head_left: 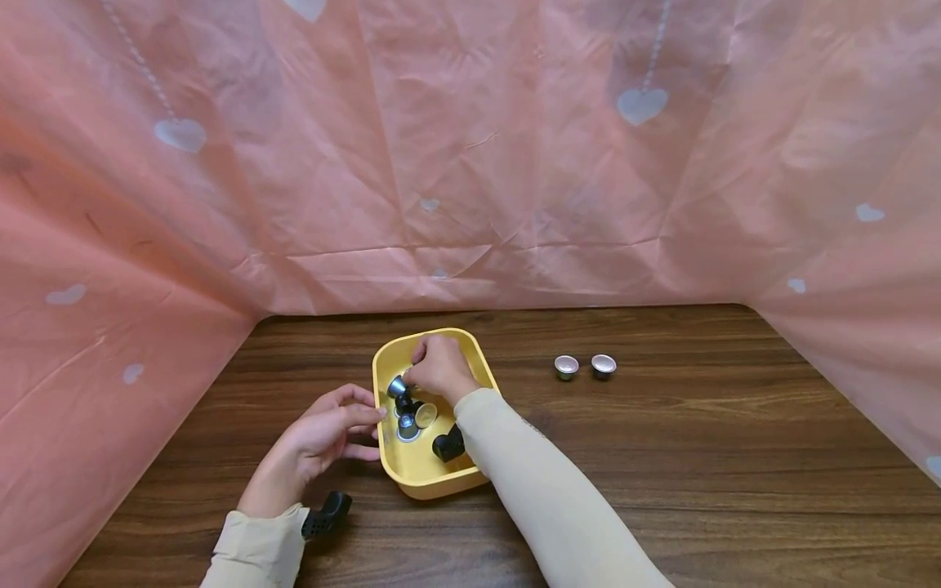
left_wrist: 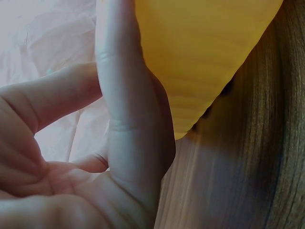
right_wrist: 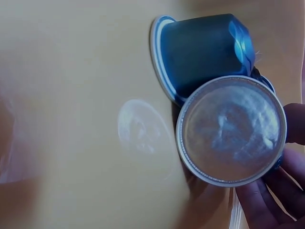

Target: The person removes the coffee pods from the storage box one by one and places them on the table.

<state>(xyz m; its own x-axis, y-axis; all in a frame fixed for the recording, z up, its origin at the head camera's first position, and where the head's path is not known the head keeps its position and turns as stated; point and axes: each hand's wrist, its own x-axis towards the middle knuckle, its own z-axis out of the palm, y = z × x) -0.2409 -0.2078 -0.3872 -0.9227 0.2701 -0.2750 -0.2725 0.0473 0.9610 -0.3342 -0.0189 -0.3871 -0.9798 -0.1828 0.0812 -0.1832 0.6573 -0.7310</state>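
Observation:
My left hand [head_left: 323,433] rests against the left side of a yellow bin [head_left: 441,492], its thumb tip at the rim and the other fingers spread along the outside wall. In the left wrist view, one long straight finger [left_wrist: 121,95] lies along the yellow wall. My right hand [head_left: 441,367] reaches down into the bin, fingers bent among several coffee capsules. Close to it lie a dark blue capsule [right_wrist: 202,52] on its side and a capsule with its foil lid [right_wrist: 231,131] facing up. That lid hides the right fingertips, so I cannot tell whether they pinch anything.
Two coffee capsules, one [head_left: 566,367] beside the other [head_left: 604,366], stand lid up on the brown wooden table [head_left: 698,457], right of the bin. A pink curtain with hearts [head_left: 470,163] closes off the back and both sides.

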